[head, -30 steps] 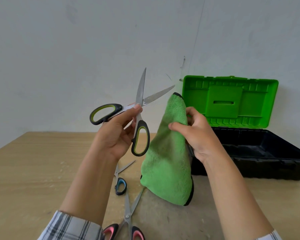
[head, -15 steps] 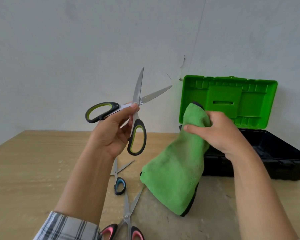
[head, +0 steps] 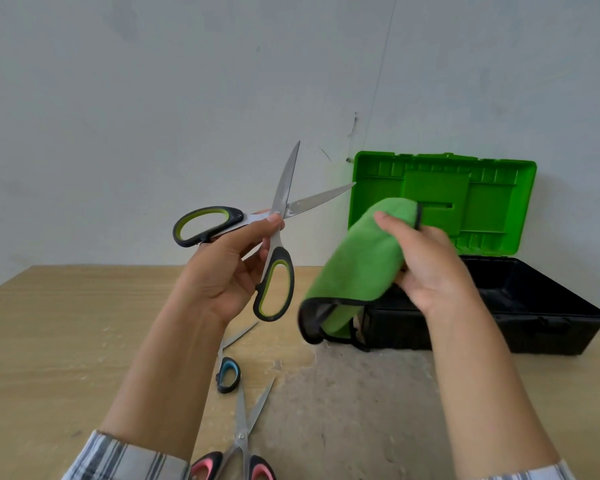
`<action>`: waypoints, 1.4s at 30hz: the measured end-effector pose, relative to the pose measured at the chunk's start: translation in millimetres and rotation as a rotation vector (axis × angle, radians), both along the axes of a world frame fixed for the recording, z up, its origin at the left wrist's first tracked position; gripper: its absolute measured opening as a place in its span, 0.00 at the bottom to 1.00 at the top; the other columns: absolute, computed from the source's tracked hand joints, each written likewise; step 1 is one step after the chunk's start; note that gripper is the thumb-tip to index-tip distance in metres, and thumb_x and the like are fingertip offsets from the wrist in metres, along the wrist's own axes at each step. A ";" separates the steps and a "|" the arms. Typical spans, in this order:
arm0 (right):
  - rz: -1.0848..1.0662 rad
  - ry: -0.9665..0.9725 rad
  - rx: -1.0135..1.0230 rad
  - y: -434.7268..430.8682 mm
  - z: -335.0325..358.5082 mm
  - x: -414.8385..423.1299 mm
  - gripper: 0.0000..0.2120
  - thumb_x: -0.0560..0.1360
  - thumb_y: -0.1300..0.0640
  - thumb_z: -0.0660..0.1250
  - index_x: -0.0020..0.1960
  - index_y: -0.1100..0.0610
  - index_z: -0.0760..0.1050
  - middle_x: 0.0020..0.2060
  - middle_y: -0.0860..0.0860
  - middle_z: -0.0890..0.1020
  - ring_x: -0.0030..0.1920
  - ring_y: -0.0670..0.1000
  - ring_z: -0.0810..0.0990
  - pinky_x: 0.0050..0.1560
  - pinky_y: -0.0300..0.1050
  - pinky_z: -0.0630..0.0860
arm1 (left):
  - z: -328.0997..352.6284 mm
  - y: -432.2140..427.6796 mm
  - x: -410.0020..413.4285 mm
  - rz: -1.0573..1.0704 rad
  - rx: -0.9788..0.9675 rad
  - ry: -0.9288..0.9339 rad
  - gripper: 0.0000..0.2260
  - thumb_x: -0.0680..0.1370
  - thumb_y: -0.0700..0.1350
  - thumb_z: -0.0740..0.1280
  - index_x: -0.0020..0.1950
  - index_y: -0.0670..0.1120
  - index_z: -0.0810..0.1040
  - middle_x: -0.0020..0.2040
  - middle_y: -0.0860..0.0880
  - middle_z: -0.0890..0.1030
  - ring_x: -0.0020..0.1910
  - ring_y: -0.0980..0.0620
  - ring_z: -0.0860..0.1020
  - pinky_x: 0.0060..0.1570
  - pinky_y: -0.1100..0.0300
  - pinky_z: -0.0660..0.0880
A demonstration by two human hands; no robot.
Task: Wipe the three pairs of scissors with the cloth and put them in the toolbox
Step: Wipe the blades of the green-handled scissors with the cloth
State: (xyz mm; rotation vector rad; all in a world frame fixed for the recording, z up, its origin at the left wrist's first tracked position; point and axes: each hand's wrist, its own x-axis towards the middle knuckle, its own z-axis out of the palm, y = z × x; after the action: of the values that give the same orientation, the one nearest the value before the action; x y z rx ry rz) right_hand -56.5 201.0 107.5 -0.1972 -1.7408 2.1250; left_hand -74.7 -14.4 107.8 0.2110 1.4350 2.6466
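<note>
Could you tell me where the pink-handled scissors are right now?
Head view, bottom centre: the pink-handled scissors lie on the table, just nearer than the blue-handled scissors.

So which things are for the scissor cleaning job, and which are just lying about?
For the job: green-handled scissors in the left hand, green cloth in the right hand, blue-handled scissors and pink-handled scissors on the table, open toolbox.
Just there: wall, plaid sleeve.

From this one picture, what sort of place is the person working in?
Likely a simple workshop bench: a scuffed wooden table and an open green-lidded toolbox against a bare grey wall.
</note>
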 end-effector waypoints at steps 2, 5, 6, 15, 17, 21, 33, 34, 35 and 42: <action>0.117 -0.001 -0.029 -9.1 -3.3 -3.3 0.04 0.77 0.58 0.71 0.48 0.59 0.83 0.42 0.53 0.88 0.44 0.50 0.88 0.47 0.49 0.84 | -0.6 2.4 -0.3 0.004 -0.006 -0.003 0.09 0.66 0.41 0.75 0.46 0.44 0.84 0.40 0.49 0.84 0.33 0.56 0.75 0.37 0.65 0.74; 0.209 -0.015 -0.042 -18.0 -8.8 -5.5 0.04 0.78 0.61 0.70 0.50 0.58 0.83 0.46 0.54 0.88 0.48 0.52 0.87 0.49 0.48 0.83 | -1.7 2.6 -1.3 0.020 0.005 -0.014 0.08 0.65 0.40 0.75 0.44 0.44 0.84 0.40 0.48 0.84 0.33 0.55 0.74 0.44 0.62 0.72; 0.208 -0.012 -0.042 -20.7 -10.0 -6.2 0.04 0.77 0.62 0.70 0.50 0.59 0.83 0.46 0.54 0.88 0.48 0.51 0.87 0.48 0.46 0.83 | -1.8 2.0 -1.6 0.022 0.007 -0.016 0.08 0.65 0.40 0.76 0.43 0.44 0.84 0.40 0.48 0.84 0.33 0.55 0.74 0.45 0.61 0.71; 0.339 0.072 -0.306 -28.2 -5.2 -4.5 0.06 0.80 0.63 0.66 0.53 0.59 0.81 0.46 0.54 0.88 0.46 0.50 0.87 0.43 0.42 0.84 | -5.1 2.2 -2.9 0.025 -0.011 -0.011 0.12 0.64 0.40 0.76 0.46 0.42 0.84 0.41 0.46 0.82 0.29 0.57 0.74 0.32 0.67 0.75; 0.296 0.076 -0.251 -27.2 -6.5 -5.2 0.05 0.79 0.63 0.67 0.52 0.58 0.81 0.46 0.53 0.88 0.46 0.49 0.87 0.43 0.42 0.84 | -5.5 2.7 -3.1 0.033 -0.011 -0.015 0.11 0.65 0.40 0.76 0.46 0.42 0.84 0.41 0.46 0.82 0.28 0.57 0.74 0.32 0.67 0.74; 0.062 0.070 -0.074 -12.7 -9.7 -7.3 0.05 0.79 0.62 0.69 0.52 0.55 0.81 0.50 0.53 0.88 0.53 0.52 0.86 0.48 0.45 0.83 | -2.8 -4.5 -2.7 0.022 -0.066 -0.001 0.08 0.66 0.40 0.75 0.44 0.43 0.84 0.39 0.48 0.83 0.32 0.56 0.74 0.32 0.67 0.74; 0.379 0.134 0.285 12.8 1.6 18.5 0.16 0.68 0.51 0.72 0.53 0.56 0.83 0.51 0.50 0.87 0.54 0.48 0.84 0.61 0.47 0.79 | -2.2 -13.0 2.4 -0.012 -0.364 0.041 0.02 0.72 0.37 0.72 0.42 0.41 0.84 0.35 0.48 0.84 0.26 0.58 0.78 0.25 0.69 0.73; 0.378 0.121 0.284 13.3 1.7 18.3 0.18 0.67 0.47 0.73 0.52 0.56 0.83 0.52 0.50 0.87 0.55 0.49 0.84 0.61 0.49 0.79 | -2.5 -12.7 1.8 -0.007 -0.357 0.038 0.02 0.72 0.37 0.72 0.42 0.42 0.84 0.34 0.49 0.84 0.25 0.58 0.78 0.24 0.69 0.73; 0.377 0.101 0.280 14.4 1.4 17.6 0.22 0.67 0.43 0.71 0.52 0.57 0.83 0.52 0.52 0.87 0.55 0.50 0.85 0.58 0.50 0.81 | -2.4 -12.7 1.7 -0.001 -0.349 0.032 0.01 0.72 0.37 0.72 0.42 0.41 0.83 0.33 0.49 0.84 0.24 0.58 0.78 0.24 0.69 0.73; 0.389 0.081 0.360 7.9 -1.0 15.8 0.09 0.64 0.48 0.74 0.37 0.54 0.83 0.38 0.51 0.85 0.42 0.48 0.82 0.51 0.45 0.78 | -1.9 -11.2 -1.0 0.040 -0.374 0.060 0.03 0.70 0.39 0.74 0.38 0.41 0.83 0.32 0.49 0.82 0.25 0.56 0.76 0.25 0.68 0.72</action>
State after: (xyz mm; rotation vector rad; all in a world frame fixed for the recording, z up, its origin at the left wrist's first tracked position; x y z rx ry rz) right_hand -40.6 209.0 106.5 0.3479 -2.2120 1.9761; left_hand -75.8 -25.6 105.9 0.2260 1.9339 2.3580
